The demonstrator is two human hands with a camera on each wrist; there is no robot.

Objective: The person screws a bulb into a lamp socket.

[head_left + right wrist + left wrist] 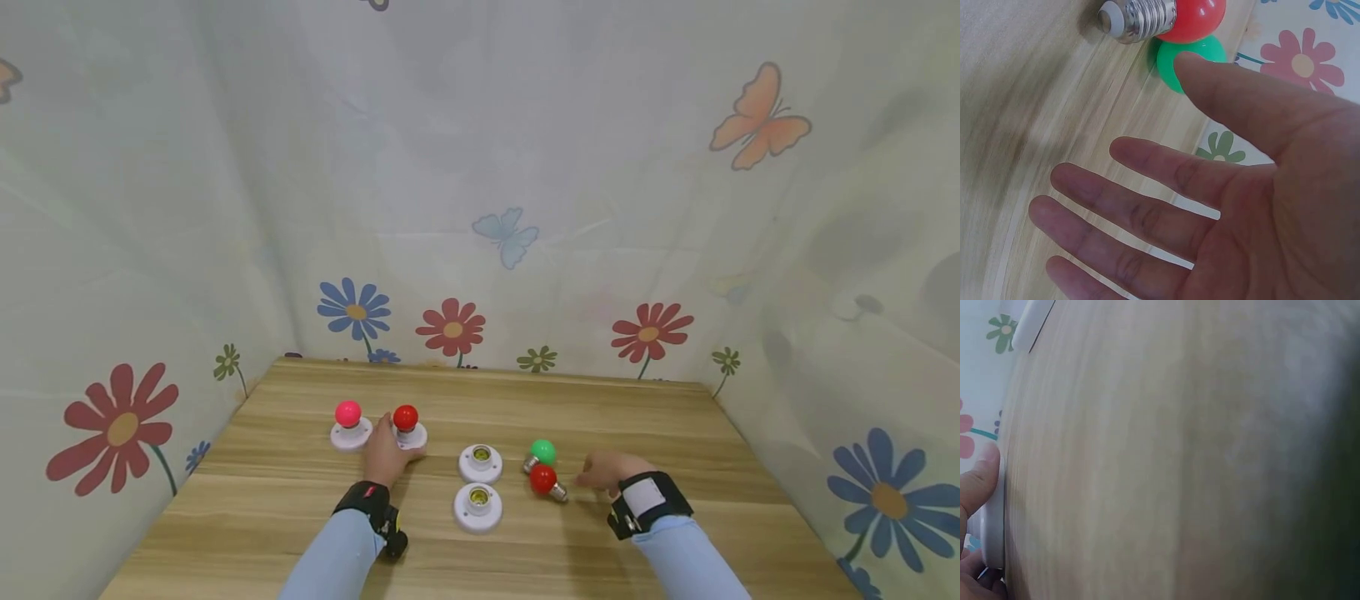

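Note:
My left hand (385,458) grips the round white lamp holder (994,519) at its edge, thumb on one side and fingers on the other. A red bulb (406,417) stands upright in that holder. To the right, a loose red bulb (542,478) lies on its side, its metal screw base pointing toward my right hand (611,472). Just behind it is a green bulb (543,452), also lying down, partly covered by the red one in the right wrist view. My right hand holds nothing; its fingers (1141,215) are spread and extended beside the bulbs.
Left of my left hand, a pink bulb (348,413) stands in another white holder (341,440). Two bulbless holders, a rear one (468,470) and a front one (477,520), sit mid-table. A printed curtain (562,167) hangs behind the wooden table (525,558).

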